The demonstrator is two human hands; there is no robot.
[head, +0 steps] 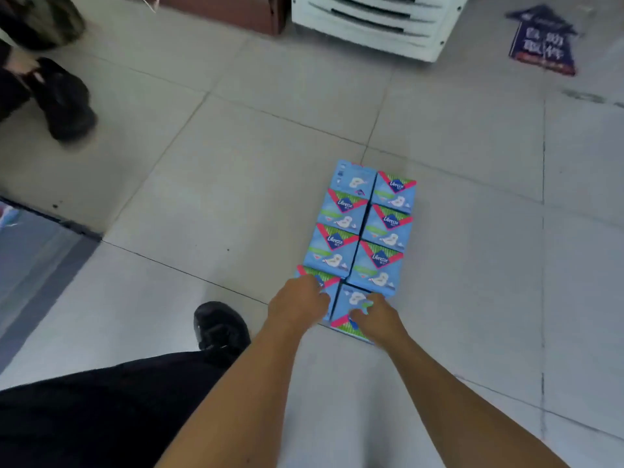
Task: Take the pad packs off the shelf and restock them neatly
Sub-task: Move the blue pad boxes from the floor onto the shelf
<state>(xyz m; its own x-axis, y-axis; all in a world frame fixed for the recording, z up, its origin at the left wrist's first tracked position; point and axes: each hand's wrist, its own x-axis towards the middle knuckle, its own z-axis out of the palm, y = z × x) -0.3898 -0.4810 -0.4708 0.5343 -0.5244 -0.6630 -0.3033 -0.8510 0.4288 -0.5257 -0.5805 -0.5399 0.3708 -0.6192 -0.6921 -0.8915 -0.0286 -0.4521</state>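
Note:
Several blue pad packs (363, 231) with pink and green corners lie on the tiled floor in two neat columns. My left hand (297, 304) rests on the nearest pack of the left column (329, 285), fingers curled over its top. My right hand (378, 317) grips the nearest pack of the right column (351, 304), which lies turned the other way round from the packs beyond it. Both hands partly hide these two packs.
My black shoe (219, 327) and dark trouser leg are at the lower left. Another person's black shoe (66, 103) stands at the upper left. A white slatted unit (371, 21) and a brown cabinet base (229, 11) are at the top; a dark floor sticker (543, 42) lies top right.

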